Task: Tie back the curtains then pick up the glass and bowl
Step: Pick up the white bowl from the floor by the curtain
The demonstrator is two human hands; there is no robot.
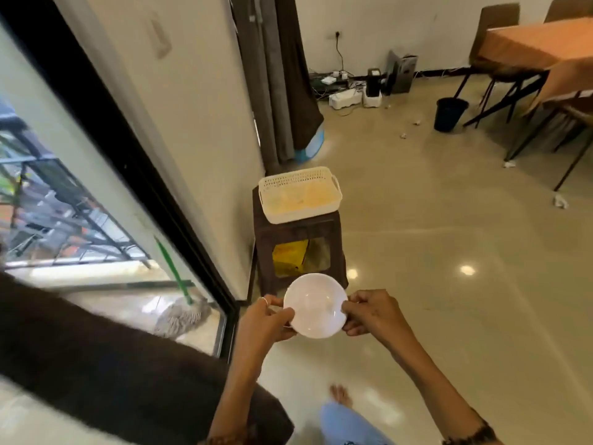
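A white bowl (315, 305) is held in front of me over the floor, just before a brown stool. My left hand (264, 319) grips its left rim, thumb on top. The bowl's right rim is pinched by my right hand (369, 313). A dark brown curtain (96, 358) hangs across the lower left beside the window. Another brown curtain (282, 75) hangs at the wall corner farther back. No glass is visible.
A cream plastic basket (300, 195) sits on the brown stool (298, 248), with a yellow item under it. A black bin (449, 114), a wooden table (532, 40) with chairs, and cables and devices by the wall stand beyond. A green-handled mop (175, 277) leans outside the window.
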